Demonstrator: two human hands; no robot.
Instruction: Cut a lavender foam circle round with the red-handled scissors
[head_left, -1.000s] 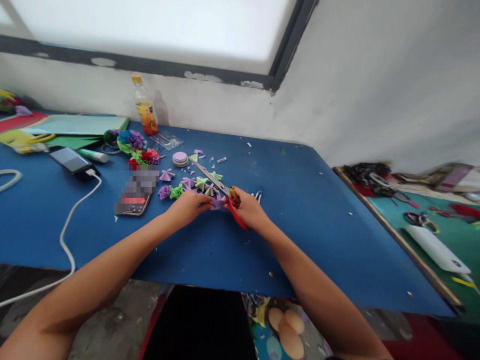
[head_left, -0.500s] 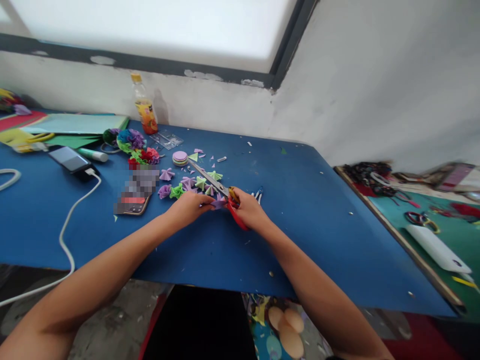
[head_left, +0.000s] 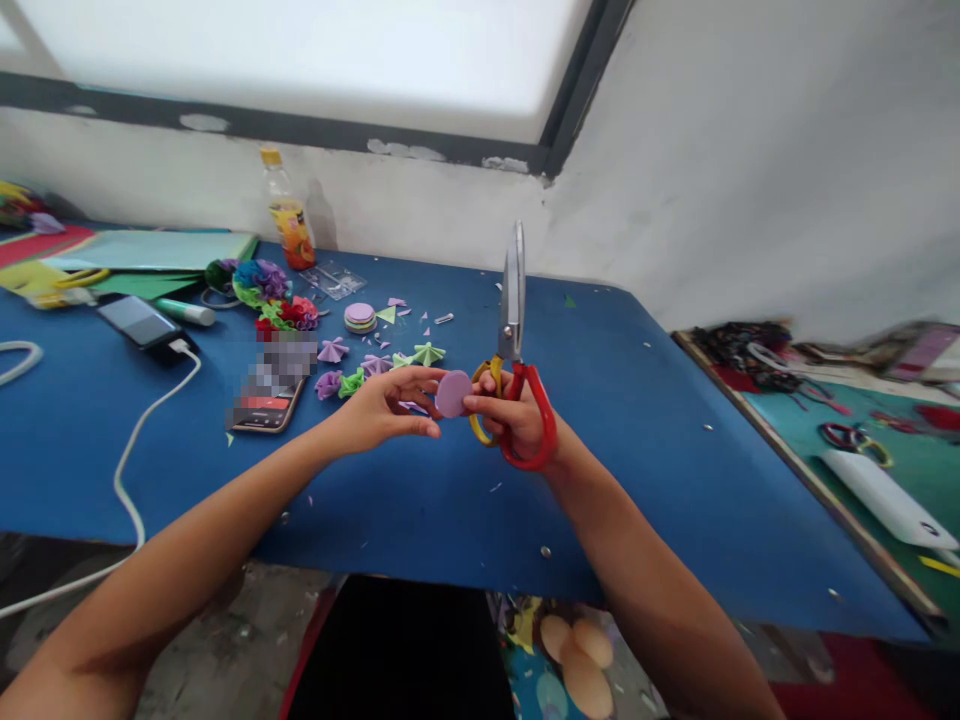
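A thin round lilac paper disc [head_left: 454,394] sits between my two hands above the blue table. My right hand [head_left: 528,418] has its fingers through the red and yellow handles of a pair of scissors [head_left: 512,300], whose blades point upward, closed together. The tips of the same hand pinch the disc's right edge. My left hand [head_left: 379,408] is open at the disc's left side, thumb apart below; its fingertips are close to the edge, and whether they touch it I cannot tell. Behind it lie folded paper pieces, lilac [head_left: 333,349] and pale green [head_left: 428,354].
A stack of round discs [head_left: 360,317] lies among paper scraps. Left of it are crepe flowers [head_left: 289,315], a juice bottle [head_left: 291,220], a phone [head_left: 262,410] and another phone [head_left: 139,318] with a white cable [head_left: 135,500]. A white device [head_left: 877,490] lies on the side table.
The scissors have swung upright and away from the paper. The lilac piece now shows as a flat disc at my right fingertips. My left fingers have spread apart.
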